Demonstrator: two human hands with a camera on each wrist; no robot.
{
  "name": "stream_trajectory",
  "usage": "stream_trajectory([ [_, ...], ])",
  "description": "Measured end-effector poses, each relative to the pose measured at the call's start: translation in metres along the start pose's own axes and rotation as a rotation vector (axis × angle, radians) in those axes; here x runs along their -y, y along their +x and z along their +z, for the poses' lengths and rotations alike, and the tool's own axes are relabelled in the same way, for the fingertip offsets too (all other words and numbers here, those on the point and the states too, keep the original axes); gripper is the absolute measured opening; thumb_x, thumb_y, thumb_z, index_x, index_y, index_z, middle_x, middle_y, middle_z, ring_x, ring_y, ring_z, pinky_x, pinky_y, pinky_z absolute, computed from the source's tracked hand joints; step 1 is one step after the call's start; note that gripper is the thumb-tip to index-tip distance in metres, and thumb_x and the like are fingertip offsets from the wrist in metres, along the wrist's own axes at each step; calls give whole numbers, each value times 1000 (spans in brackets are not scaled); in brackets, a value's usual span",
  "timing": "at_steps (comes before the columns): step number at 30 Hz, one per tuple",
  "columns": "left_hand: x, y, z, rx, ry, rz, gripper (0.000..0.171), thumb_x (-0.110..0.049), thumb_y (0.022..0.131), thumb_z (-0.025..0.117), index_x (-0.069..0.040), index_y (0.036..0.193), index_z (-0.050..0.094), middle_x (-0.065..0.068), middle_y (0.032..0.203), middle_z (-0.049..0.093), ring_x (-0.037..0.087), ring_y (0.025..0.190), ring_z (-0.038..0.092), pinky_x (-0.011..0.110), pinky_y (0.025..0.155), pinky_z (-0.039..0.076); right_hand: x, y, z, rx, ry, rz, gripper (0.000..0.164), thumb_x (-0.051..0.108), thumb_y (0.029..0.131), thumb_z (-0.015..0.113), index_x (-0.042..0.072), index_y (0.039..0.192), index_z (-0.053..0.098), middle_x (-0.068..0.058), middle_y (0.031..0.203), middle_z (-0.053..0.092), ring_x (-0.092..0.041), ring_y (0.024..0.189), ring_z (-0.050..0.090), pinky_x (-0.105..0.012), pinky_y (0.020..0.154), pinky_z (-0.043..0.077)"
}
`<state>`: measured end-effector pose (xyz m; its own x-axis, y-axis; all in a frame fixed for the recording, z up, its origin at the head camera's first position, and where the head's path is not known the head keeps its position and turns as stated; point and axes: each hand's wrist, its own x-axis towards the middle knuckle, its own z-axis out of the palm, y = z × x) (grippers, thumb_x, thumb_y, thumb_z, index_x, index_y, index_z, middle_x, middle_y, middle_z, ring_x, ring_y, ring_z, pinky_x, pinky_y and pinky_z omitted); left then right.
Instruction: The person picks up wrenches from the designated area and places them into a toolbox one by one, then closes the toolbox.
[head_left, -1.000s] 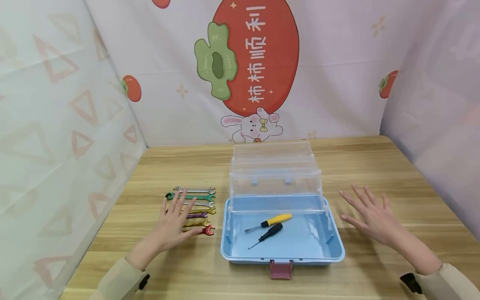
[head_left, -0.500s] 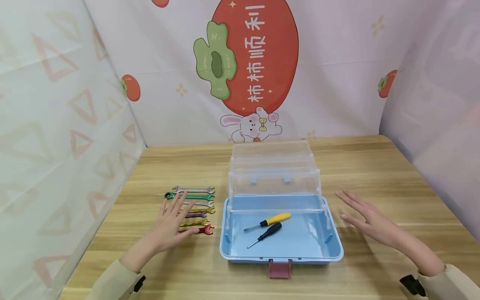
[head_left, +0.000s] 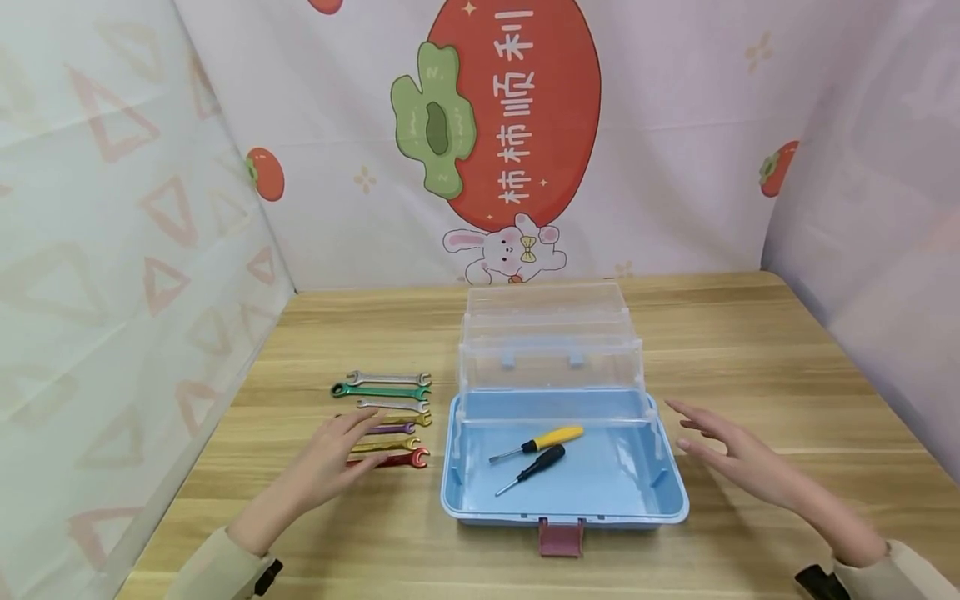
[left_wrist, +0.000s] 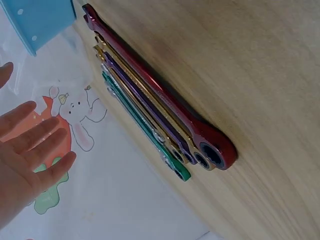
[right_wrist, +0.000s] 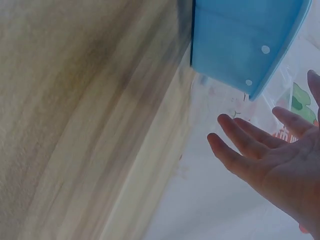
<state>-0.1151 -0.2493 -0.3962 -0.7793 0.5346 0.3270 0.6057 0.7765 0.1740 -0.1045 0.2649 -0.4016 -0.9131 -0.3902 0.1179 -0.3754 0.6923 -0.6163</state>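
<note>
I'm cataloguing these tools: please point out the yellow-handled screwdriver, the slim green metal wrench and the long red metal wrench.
Yellow-handled screwdriver (head_left: pixel 543 442), head view: on the handle.
Slim green metal wrench (head_left: pixel 384 391), head view: on the shaft.
Long red metal wrench (left_wrist: pixel 155 84), left wrist view: on the shaft.

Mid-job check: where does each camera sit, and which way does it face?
Head: worn on the head, facing forward and down at the wrenches and blue toolbox; left hand, right hand and sleeves show.
Left wrist: worn there, facing across the wrenches toward the printed backdrop; left palm and fingers show.
Right wrist: worn there, facing across the tabletop toward the toolbox's side and backdrop; right hand shows.
Shared: head and left wrist both show the wrenches.
</note>
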Motion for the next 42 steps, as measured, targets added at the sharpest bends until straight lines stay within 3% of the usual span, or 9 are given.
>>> stream_trajectory([
  [5, 1, -3, 0, 13, -11, 4, 38, -19, 73, 72, -5, 106, 61, 10, 105, 60, 26, 96, 56, 43, 79, 45, 0, 0, 6, -9, 76, -53, 45, 12, 89, 52, 3, 131, 39, -19, 126, 46, -17, 102, 54, -27, 79, 47],
  [10, 3, -7, 1, 44, -45, -23, 29, -14, 72, 72, -4, 98, 63, 3, 95, 61, 19, 86, 60, 33, 70, 49, -1, 0, 11, -5, 223, -92, 45, 6, 88, 52, 2, 131, 39, -20, 124, 47, -1, 98, 53, -22, 74, 48],
  [17, 6, -14, 5, 103, -82, -47, 25, -10, 74, 70, -3, 96, 63, 3, 93, 61, 19, 84, 60, 33, 70, 49, 1, 1, 15, 3, 328, -52, 45, 7, 87, 54, -3, 128, 40, 20, 118, 43, 2, 96, 53, -22, 72, 49],
  [26, 12, -16, 13, 181, -89, -119, 20, -11, 77, 66, -4, 96, 64, 3, 92, 62, 20, 84, 60, 35, 71, 49, -1, -1, 21, 34, 451, -4, 48, 7, 86, 56, -9, 127, 38, 32, 118, 40, 3, 97, 52, -22, 72, 49],
  [29, 15, -17, 16, 213, -93, -129, 21, -10, 77, 66, -3, 96, 64, 3, 92, 62, 20, 86, 59, 36, 73, 48, -1, -2, 21, 36, 483, 39, 51, 9, 85, 57, -8, 129, 37, 26, 121, 42, 4, 98, 52, -21, 74, 49],
  [34, 17, -16, 21, 252, -92, -136, 21, -10, 77, 66, -3, 97, 64, 4, 91, 61, 20, 85, 58, 36, 73, 48, 0, -3, 21, 51, 512, 127, 54, 14, 85, 58, -4, 132, 35, -15, 133, 39, 4, 99, 52, -19, 76, 47],
  [36, 17, -16, 23, 259, -88, -136, 21, -11, 77, 67, -4, 96, 64, 4, 90, 61, 20, 83, 58, 34, 70, 48, 1, -3, 21, 53, 521, 142, 55, 14, 85, 58, -3, 132, 35, -24, 133, 36, 4, 99, 52, -19, 76, 47],
  [38, 17, -15, 24, 262, -87, -136, 20, -12, 77, 67, -5, 95, 64, 3, 87, 60, 18, 79, 58, 31, 67, 48, 0, -3, 21, 54, 529, 142, 55, 14, 85, 58, -4, 132, 35, -13, 134, 39, 4, 100, 52, -19, 77, 47],
  [42, 17, -14, 29, 254, -72, -130, 18, -13, 76, 68, -5, 92, 65, 0, 82, 56, 14, 72, 56, 26, 59, 46, 1, -3, 21, 52, 547, 119, 55, 12, 86, 57, -6, 132, 33, 19, 125, 44, 5, 99, 51, -18, 76, 46],
])
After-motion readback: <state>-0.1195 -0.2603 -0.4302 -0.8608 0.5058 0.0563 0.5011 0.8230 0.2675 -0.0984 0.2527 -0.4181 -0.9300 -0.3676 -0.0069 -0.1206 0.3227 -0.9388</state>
